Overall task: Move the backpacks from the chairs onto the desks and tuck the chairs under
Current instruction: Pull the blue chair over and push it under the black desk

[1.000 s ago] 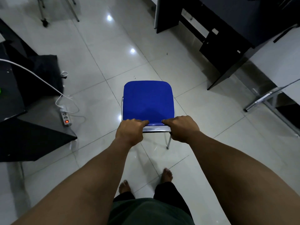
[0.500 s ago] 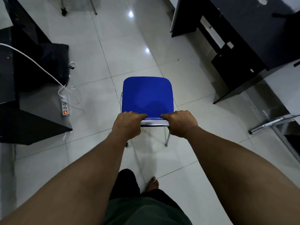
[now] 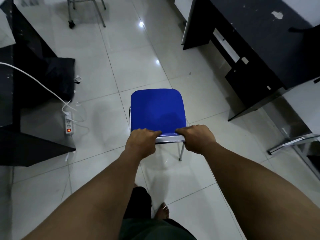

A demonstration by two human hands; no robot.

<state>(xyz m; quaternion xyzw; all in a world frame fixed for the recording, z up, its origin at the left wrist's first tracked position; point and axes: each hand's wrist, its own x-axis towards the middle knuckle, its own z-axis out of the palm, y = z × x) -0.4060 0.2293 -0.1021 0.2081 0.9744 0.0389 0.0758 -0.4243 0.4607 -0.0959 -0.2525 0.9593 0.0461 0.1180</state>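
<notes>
A blue-seated chair (image 3: 156, 110) with a chrome frame stands on the white tiled floor in front of me. My left hand (image 3: 141, 142) grips the top of its backrest on the left side. My right hand (image 3: 197, 139) grips the same rail on the right. The seat is bare. A dark desk (image 3: 259, 40) stands at the right, and another dark desk (image 3: 10, 84) at the left. A dark shape at the far right edge on the right desk (image 3: 310, 35) may be a backpack; I cannot tell.
A white power strip (image 3: 69, 123) with a lit red switch and a white cable (image 3: 34, 80) lie on the floor at the left. A dark bag-like object (image 3: 58, 75) sits under the left desk. Metal legs (image 3: 86, 11) stand at the top, a chrome foot (image 3: 292, 142) at the right.
I have stepped forward with the chair held in both hands; the desks and power strip have shifted down and nearer in view. My grip on the backrest is unchanged.
</notes>
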